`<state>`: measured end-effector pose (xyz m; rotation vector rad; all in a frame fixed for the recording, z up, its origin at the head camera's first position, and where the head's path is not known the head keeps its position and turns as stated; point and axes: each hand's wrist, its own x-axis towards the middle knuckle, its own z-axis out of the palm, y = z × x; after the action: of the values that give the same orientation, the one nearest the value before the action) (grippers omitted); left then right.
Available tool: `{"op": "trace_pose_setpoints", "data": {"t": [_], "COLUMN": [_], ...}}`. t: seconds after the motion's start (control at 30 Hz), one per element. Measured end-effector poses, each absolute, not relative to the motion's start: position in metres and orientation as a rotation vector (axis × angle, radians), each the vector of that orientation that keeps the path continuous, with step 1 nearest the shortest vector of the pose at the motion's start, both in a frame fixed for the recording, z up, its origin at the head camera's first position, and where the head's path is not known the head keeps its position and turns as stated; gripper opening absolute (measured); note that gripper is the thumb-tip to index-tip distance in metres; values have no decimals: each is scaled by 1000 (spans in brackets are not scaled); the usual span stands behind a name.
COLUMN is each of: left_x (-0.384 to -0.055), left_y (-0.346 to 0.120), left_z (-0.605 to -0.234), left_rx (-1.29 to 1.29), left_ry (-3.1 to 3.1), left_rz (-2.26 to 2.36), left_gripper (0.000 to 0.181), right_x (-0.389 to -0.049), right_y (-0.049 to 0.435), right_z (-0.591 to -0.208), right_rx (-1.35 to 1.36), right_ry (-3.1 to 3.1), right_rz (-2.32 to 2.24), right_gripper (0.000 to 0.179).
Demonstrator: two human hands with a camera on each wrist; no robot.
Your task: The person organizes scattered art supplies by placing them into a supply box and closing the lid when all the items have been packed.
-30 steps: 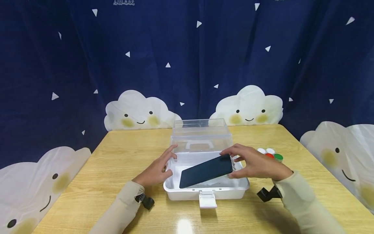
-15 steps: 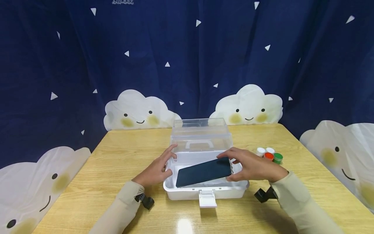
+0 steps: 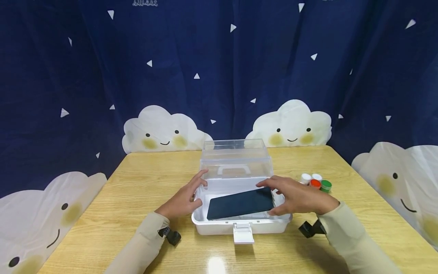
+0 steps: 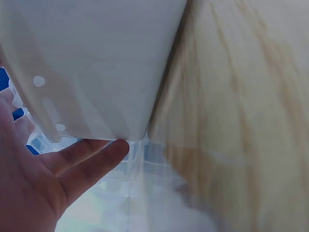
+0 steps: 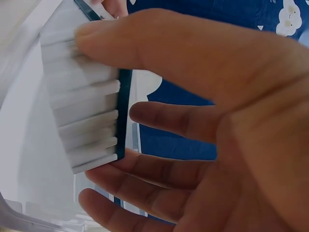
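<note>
In the head view a white box [image 3: 219, 229] with its clear lid [image 3: 234, 152] tipped back stands on the table. A flat dark-teal piece [image 3: 236, 205] lies slantwise over its inside; the right wrist view shows a white ribbed side [image 5: 87, 106] under the dark top. My right hand [image 3: 297, 196] holds its right end, thumb at the near corner, fingers at the far corner. At the box's left wall my left hand [image 3: 181, 199] is spread, thumb by the rim, with fingertips [image 4: 118, 150] against the far outer corner in the left wrist view.
Beyond my right hand stand small jars with white [image 3: 306, 177], red [image 3: 315, 183] and green [image 3: 326, 185] lids. The front latch [image 3: 243, 233] hangs down from the box. A dark blue curtain [image 3: 219, 68] with clouds closes off the back.
The right end of the dark-teal piece has sunk lower in the box, along with my right hand, and its left end has shifted slightly left. My left hand stays put.
</note>
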<state>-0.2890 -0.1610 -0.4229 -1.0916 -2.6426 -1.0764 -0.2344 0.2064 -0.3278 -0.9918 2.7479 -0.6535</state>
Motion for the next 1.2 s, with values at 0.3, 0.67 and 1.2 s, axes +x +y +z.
{"op": "trace_pose_setpoints", "data": {"t": [0.3,0.67,1.2], "left_x": [-289,-287,-288], "left_y": [-161,-160,-160], "left_z": [-422,-420,-422], "left_rx": [-1096,-1111,-1105], "left_ry": [-2640,-2634,-2636], "left_rz": [-1093,-1117,-1104], "left_gripper": [41,40,40], "right_x": [-232,-229,-230], "right_y": [205,202,201], "right_z": [-327,-329,-329], "right_rx": [-909,-780,-710], "right_ry": [2760,2767,2753], "right_rz": [-608,-543,-525], "right_gripper": [77,86,88]}}
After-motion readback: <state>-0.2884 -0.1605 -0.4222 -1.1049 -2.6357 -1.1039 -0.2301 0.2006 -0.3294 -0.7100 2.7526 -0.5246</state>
